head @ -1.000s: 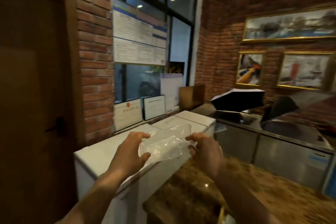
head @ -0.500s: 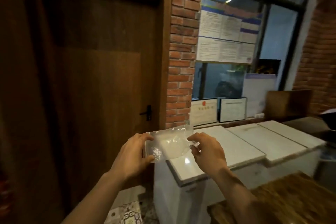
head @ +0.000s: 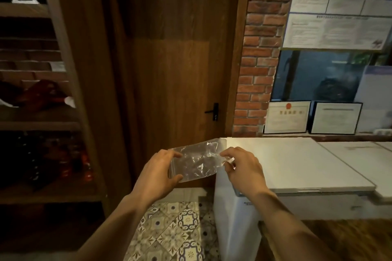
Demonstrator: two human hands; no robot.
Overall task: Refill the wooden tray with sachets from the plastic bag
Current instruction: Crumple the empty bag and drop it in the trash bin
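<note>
The person holds a small clear crinkled plastic bag (head: pixel 196 162) up in front of the chest, stretched between both hands. The left hand (head: pixel 158 172) grips the bag's left edge, thumb under the lower corner and fingers curled over the top. The right hand (head: pixel 240 167) pinches the bag's right edge between thumb and fingertips. Whether any sachets are inside cannot be told.

Just beyond and to the right of the right hand stands a white chest freezer with a flat lid (head: pixel 297 165); the right forearm crosses its near corner. Behind the bag is a closed dark brown wooden door (head: pixel 176 59) with a black lever handle (head: pixel 214 111). Right of the door rises a red brick pillar (head: pixel 258 59), then a window (head: pixel 314 74) with printed notices (head: pixel 337 8) and two framed certificates (head: pixel 286 116) leaning on its sill. Left of the left hand is a dark wooden shelving unit (head: pixel 70 82). Below the forearms lies a patterned tiled floor (head: pixel 176 233).
</note>
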